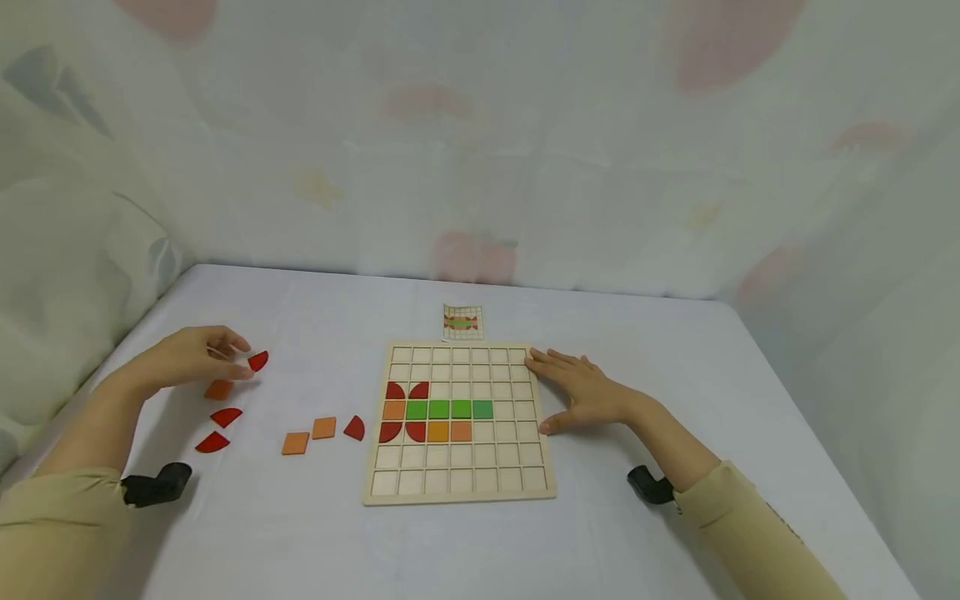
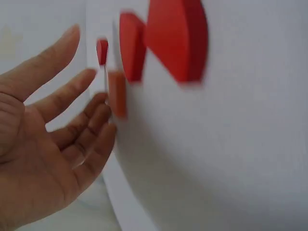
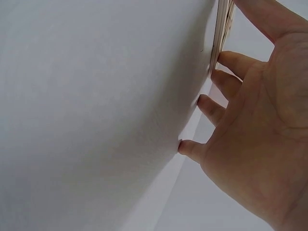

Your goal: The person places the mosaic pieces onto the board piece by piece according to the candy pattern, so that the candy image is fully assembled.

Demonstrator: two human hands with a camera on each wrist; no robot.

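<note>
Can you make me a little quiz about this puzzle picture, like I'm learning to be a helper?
1. How many red pieces sit on the board?
2. Which hand touches the board's edge?
3. True or false: the picture card lies on the side of the board nearest the person.

Key
1. Four.
2. The right hand; the left hand is off by a loose red piece.
3. False: the picture card lies at the far side.
</note>
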